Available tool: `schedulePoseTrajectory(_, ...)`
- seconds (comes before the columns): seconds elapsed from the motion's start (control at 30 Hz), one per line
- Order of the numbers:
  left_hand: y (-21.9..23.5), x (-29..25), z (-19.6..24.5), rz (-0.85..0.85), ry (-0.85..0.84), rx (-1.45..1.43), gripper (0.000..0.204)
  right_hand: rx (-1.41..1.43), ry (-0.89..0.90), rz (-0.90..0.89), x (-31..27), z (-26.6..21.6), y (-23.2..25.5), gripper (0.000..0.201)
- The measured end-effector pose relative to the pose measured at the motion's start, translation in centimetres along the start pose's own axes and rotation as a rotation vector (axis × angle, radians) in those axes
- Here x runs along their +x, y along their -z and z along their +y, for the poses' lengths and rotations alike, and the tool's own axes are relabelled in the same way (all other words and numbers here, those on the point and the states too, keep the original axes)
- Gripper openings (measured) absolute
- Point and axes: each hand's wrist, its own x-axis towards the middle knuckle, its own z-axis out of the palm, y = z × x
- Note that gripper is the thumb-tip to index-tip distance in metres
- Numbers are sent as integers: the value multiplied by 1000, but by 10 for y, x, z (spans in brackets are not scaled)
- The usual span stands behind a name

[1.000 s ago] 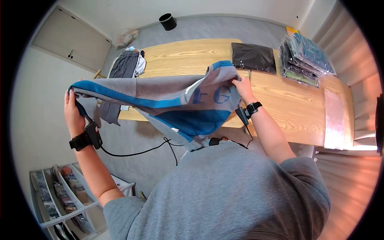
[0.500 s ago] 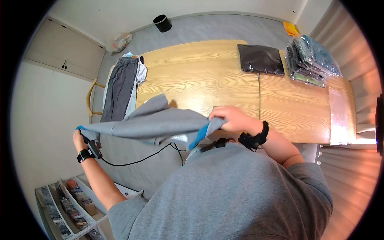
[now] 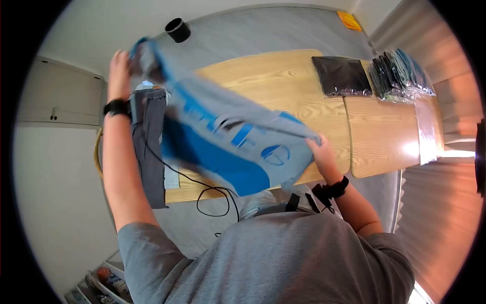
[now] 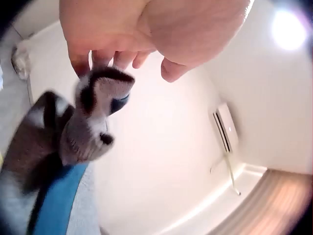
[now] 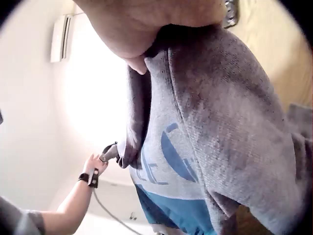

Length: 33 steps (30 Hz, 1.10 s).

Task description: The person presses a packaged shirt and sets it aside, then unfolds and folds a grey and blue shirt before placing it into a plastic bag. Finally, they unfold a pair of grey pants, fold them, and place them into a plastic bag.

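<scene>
A grey and blue sweatshirt [image 3: 223,126] with blue lettering stretches in the air between both hands, over the near left of the table. My right hand [image 3: 324,154] pinches its grey edge at the right end; the right wrist view shows the fabric [image 5: 220,117] falling from under the palm. At the raised far end is my left hand [image 3: 120,78]. In the left wrist view, the left thumb stands apart from the straight fingers [image 4: 122,58], and a bunched grey end of the sweatshirt [image 4: 93,117] overlaps the fingertips.
Grey trousers [image 3: 152,147] lie at the left of the wooden table [image 3: 374,142]. A dark bagged garment [image 3: 341,76] and a stack of bagged clothes [image 3: 400,76] sit at the back right. A black cable [image 3: 197,180] trails from my left wrist.
The sweatshirt turned to its plain grey side, then swung back to show its lettering. My left hand rose forward from low on the left, and its thumb now stands away from the fabric.
</scene>
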Motion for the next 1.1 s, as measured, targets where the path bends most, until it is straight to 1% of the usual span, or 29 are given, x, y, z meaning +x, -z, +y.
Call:
schedulePoseTrajectory(0.03,-24,15,-32,-144,-126,26,62,41,-87,130,8,15,4,26)
schedulePoseTrajectory(0.07,-60,4,-28,-133,-119,84,64,26,-100,142,12,25,5,26)
schedulePoseTrajectory(0.1,-84,-8,-36,-230,-116,72,64,101,-113,216,14,33,6,28)
schedulePoseTrajectory(0.13,-102,-16,-64,-338,-168,46,63,178,-120,289,16,43,7,30)
schedulePoseTrajectory(0.17,-116,-32,-94,-410,-266,182,62,169,-124,299,18,64,10,30)
schedulePoseTrajectory(0.2,-127,-53,-120,-479,-364,321,61,296,-215,254,20,90,14,31)
schedulePoseTrajectory(0.23,-133,-80,-139,-596,-293,446,60,426,-304,206,20,103,17,32)
schedulePoseTrajectory(0.27,-137,-113,-137,-675,-191,413,56,423,-309,211,17,102,18,32)
schedulePoseTrajectory(0.3,-140,-145,-154,-711,-265,390,58,445,-409,171,13,101,19,34)
schedulePoseTrajectory(0.33,-140,-175,-163,-790,-176,425,59,466,-509,129,10,99,20,36)
schedulePoseTrajectory(0.37,-139,-203,-169,-869,-84,462,61,464,-519,129,13,110,20,36)
schedulePoseTrajectory(0.43,-140,-256,-178,-930,-184,644,65,141,-577,-25,22,147,23,45)
schedulePoseTrajectory(0.47,-140,-277,-174,-931,-187,699,65,139,-581,-24,22,148,20,45)
schedulePoseTrajectory(0.5,-140,-294,-173,-930,-191,754,66,-18,-510,-8,23,146,13,48)
schedulePoseTrajectory(0.53,-141,-308,-179,-914,-265,868,68,-176,-436,6,23,142,8,51)
schedulePoseTrajectory(0.57,-140,-318,-186,-914,-263,864,68,-179,-437,7,22,135,9,51)
schedulePoseTrajectory(0.63,-133,-333,-194,-855,-310,996,69,-645,-231,46,17,106,15,54)
schedulePoseTrajectory(0.67,-125,-338,-193,-869,-313,991,69,-650,-232,38,11,81,21,54)
schedulePoseTrajectory(0.7,-115,-343,-192,-900,-321,1007,68,-784,-302,-34,4,52,28,53)
schedulePoseTrajectory(0.73,-104,-350,-191,-951,-341,1035,69,-916,-369,-104,-1,38,31,52)
schedulePoseTrajectory(0.77,-94,-357,-191,-1002,-364,1064,70,-918,-363,-109,-6,40,36,52)
schedulePoseTrajectory(0.8,-83,-367,-195,-1028,-382,1083,70,-1095,-360,-346,-12,45,45,50)
schedulePoseTrajectory(0.83,-75,-373,-188,-1045,-343,1107,69,-1266,-351,-588,-12,49,52,47)
schedulePoseTrajectory(0.87,-66,-380,-188,-1046,-310,1084,67,-1267,-345,-593,-6,58,55,47)
schedulePoseTrajectory(0.9,-60,-385,-189,-1046,-276,1063,64,-1236,-278,-613,4,71,56,45)
schedulePoseTrajectory(0.93,-58,-388,-187,-1041,-272,1069,64,-1202,-210,-631,15,70,52,43)
schedulePoseTrajectory(1.0,-55,-387,-186,-1010,-247,1008,56,-983,-42,-530,51,63,21,41)
schedulePoseTrajectory(1.07,-58,-385,-188,-976,-209,975,51,-806,400,-306,76,59,-23,39)
schedulePoseTrajectory(1.1,-61,-384,-189,-941,-172,936,47,-773,489,-278,88,36,-48,38)
